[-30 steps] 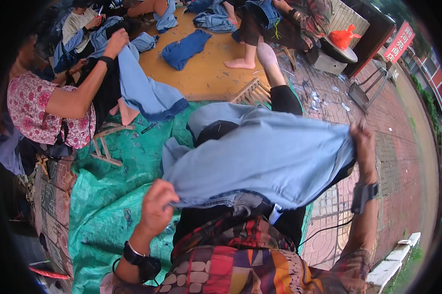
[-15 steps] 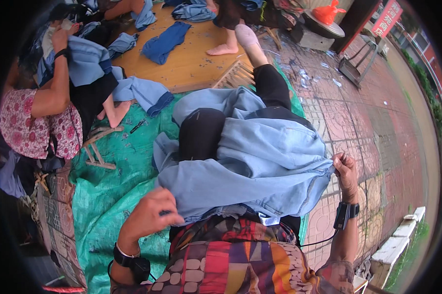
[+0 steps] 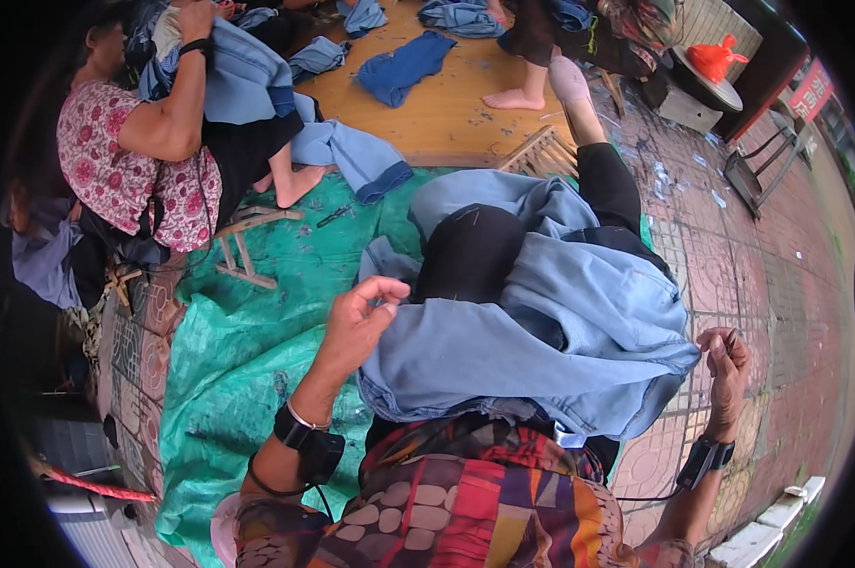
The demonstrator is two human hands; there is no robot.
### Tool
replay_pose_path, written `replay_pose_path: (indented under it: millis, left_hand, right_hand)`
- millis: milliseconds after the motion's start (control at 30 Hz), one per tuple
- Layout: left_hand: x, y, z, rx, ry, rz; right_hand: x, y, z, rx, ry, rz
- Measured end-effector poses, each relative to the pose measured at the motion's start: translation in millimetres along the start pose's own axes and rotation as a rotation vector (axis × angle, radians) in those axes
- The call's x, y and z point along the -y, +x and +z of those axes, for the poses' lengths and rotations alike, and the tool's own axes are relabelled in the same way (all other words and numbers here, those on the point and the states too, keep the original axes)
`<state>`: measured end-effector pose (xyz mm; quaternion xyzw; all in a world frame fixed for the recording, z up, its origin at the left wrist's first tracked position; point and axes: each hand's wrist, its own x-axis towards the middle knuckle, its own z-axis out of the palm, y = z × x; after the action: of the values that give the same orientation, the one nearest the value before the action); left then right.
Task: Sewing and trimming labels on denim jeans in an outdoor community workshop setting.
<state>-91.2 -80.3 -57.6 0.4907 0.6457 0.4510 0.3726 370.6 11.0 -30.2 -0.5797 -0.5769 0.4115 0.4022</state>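
A light-blue denim garment (image 3: pixel 541 355) lies spread over my lap and around my dark-trousered knee (image 3: pixel 470 256). My right hand (image 3: pixel 726 364) is closed at its right end, thumb and finger pinching the edge of the cloth. Something small and dark shows among those fingers, too small to name. Just above the garment's left side, my left hand (image 3: pixel 361 317) is raised with its fingers curled and the thumb near the index finger. Whatever it pinches, if anything, cannot be made out. Both wrists wear dark straps with small devices.
Green sheeting (image 3: pixel 248 341) covers the ground beneath me. A wooden board (image 3: pixel 484 133) beyond it carries a darker blue denim piece (image 3: pixel 404 68). At the left a person in a floral top (image 3: pixel 134 161) handles denim beside a small wooden stool (image 3: pixel 248 246). Paving (image 3: pixel 712 227) lies to the right.
My left hand has gone up and away from my lap, to the garment's upper left side. My right hand stays at the right edge of the cloth. The whole view has shifted.
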Motion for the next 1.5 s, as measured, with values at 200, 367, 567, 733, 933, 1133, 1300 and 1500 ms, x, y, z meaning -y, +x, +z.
replay_pose_path:
  millis: [200, 367, 567, 733, 933, 1133, 1300, 1500]
  left_hand:
    - [-30, 7, 17, 0.154, 0.208, 0.264]
    - [-56, 6, 34, 0.191, 0.399, 0.602]
    - [-59, -1, 32, 0.469, 0.281, 0.595]
    - [-67, -18, 20, 0.69, 0.156, 0.459]
    - [-76, -11, 24, 0.883, 0.211, 0.447]
    - [-81, -2, 42, 0.608, 0.175, 0.309]
    - [-79, 10, 61, 0.403, 0.311, 0.258]
    - [-69, 14, 80, 0.4, 0.471, 0.486]
  right_hand:
    - [6, -2, 14, 0.04, -0.03, -0.084]
    - [17, -6, 18, 0.006, -0.006, -0.037]
    - [7, -15, 7, -0.048, 0.046, -0.034]
    - [0, -10, 3, -0.052, 0.054, 0.0]
    - [7, -10, 12, 0.039, -0.063, 0.02]
    - [-2, -12, 15, 0.048, -0.05, -0.061]
    - [-22, -17, 10, -0.095, -0.089, -0.1]
    - [-38, -36, 5, -0.088, -0.022, 0.189]
